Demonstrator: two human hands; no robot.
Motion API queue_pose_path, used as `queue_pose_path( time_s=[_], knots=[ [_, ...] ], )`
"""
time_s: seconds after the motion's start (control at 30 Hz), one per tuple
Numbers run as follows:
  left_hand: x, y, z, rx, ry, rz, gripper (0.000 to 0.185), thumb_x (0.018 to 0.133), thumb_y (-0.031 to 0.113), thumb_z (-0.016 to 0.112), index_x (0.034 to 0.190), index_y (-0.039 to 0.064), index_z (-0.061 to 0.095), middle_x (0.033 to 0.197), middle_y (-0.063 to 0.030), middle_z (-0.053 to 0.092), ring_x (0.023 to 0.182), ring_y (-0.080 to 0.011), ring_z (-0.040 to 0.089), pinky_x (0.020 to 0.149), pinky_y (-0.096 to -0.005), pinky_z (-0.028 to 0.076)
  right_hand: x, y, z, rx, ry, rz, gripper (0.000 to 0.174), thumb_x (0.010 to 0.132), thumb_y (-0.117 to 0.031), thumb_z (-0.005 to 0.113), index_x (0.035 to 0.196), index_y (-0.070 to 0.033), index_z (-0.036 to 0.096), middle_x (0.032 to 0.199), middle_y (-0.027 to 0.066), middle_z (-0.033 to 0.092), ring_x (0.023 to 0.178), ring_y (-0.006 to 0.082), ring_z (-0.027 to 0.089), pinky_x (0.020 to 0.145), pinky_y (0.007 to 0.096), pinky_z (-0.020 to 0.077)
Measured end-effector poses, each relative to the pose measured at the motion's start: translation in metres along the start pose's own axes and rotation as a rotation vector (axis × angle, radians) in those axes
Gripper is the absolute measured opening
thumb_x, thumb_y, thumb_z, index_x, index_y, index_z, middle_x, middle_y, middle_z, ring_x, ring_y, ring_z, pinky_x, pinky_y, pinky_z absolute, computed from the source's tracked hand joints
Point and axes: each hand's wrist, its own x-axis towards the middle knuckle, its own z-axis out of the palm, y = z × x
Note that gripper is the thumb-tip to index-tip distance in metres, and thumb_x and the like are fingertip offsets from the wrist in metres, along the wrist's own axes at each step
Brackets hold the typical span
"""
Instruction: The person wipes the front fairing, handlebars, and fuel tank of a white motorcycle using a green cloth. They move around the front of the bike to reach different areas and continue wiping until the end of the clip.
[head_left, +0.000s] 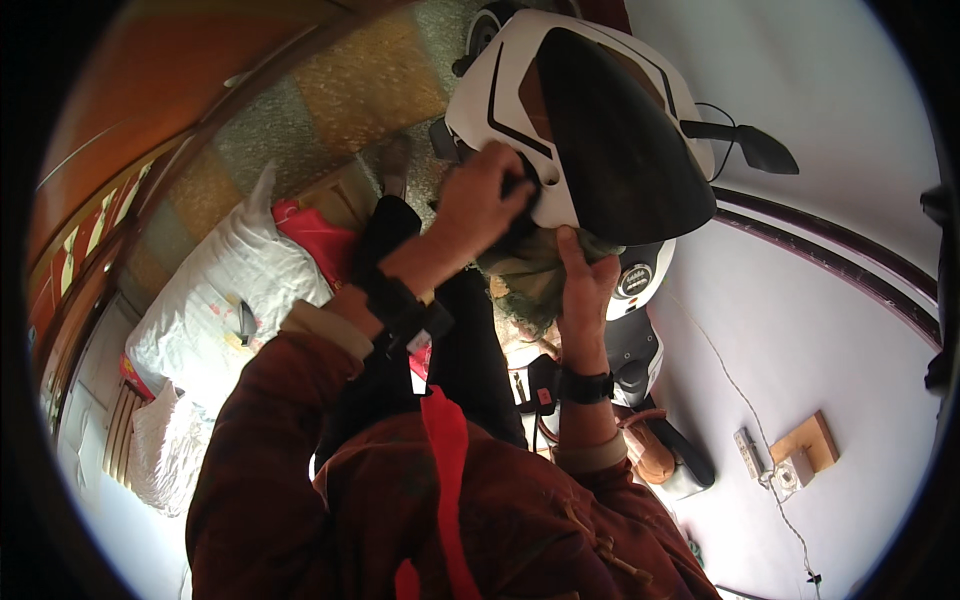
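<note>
The front of a white scooter (506, 71) with a dark windscreen (622, 142) stands before me. My left hand (484, 187) is at its near left side, fingers curled round a black part (521, 199) that is mostly hidden. Just beside those fingers, a small round hole (550, 175) shows in the white panel. Lower right, my right hand (585, 274) grips a green camouflage-patterned cloth (525, 281). Its thumb points up at the panel's lower edge. Both wrists wear black straps with small boxes.
A black mirror (765, 150) sticks out on the scooter's right. The round gauge (636, 279) lies right of my right hand. On the left are a white bundle (232, 292) and a red cloth (319, 236). A power strip (748, 452) and cable hang on the white wall.
</note>
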Motion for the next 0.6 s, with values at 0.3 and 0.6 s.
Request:
queue_pose_path(
  time_s=[0.3,0.6],
  knots=[
    [-0.074,-0.080,-0.032,-0.469,0.167,-0.166,0.021,0.089,0.020,0.075,0.089,0.002,0.065,0.075,-0.0008,0.062,0.075,-0.0078,0.057,0.069,-0.0266,0.047,0.001,0.002,-0.002,-0.067,0.037,0.018,0.020,0.089,-0.014,0.075,0.102,0.002,0.071,0.099,0.0019,0.071,0.086,0.0081,0.061,0.076,0.0267,0.0479],
    [-0.298,-0.282,-0.140,0.008,0.718,-0.971,0.036,0.089,0.033,0.067,0.082,-0.003,0.066,0.071,-0.0109,0.063,0.068,-0.0191,0.057,0.063,-0.0377,0.044,0.005,0.001,-0.013,-0.201,-0.059,-0.098,0.034,0.093,-0.012,0.071,0.120,0.007,0.062,0.114,0.0095,0.067,0.097,0.0149,0.063,0.085,0.0284,0.0507]
  ],
)
